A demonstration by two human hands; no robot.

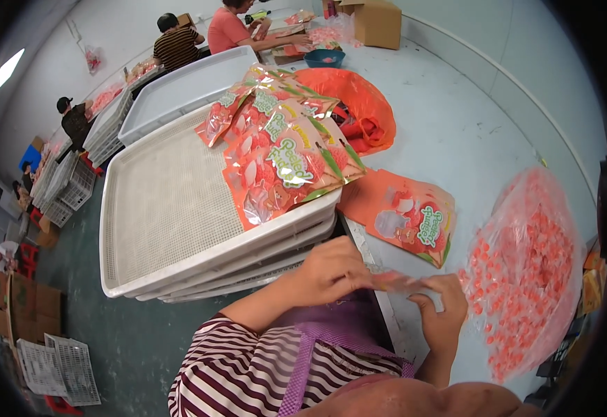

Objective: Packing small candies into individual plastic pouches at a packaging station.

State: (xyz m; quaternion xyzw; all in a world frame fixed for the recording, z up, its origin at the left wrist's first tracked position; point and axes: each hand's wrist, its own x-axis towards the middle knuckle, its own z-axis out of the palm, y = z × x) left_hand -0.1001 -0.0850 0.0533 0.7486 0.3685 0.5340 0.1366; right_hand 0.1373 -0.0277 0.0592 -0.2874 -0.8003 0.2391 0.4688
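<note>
Close to my body, my left hand [332, 270] and my right hand [444, 306] both have their fingers closed on one pouch [394, 281]. I see it nearly edge-on, stretched between them, so its front and contents are hidden. Just beyond lie flat orange and pink pouches [411, 215] with fruit pictures, on the table by the trays. More shiny printed pouches [282, 153] are piled on the right part of the top white mesh tray [171, 201]. To the right of my right hand, a clear plastic bag [526, 271] holds many small pink-red wrapped pieces, some spread at its near side.
Under the top tray are several stacked trays [248, 267]. Beyond the pouches sits an orange-red plastic bag [359, 104], with a teal basin [324, 58] and a cardboard box [378, 24] farther off. Co-workers [230, 31] sit along the far tables. White crates [60, 368] stand on the floor at left.
</note>
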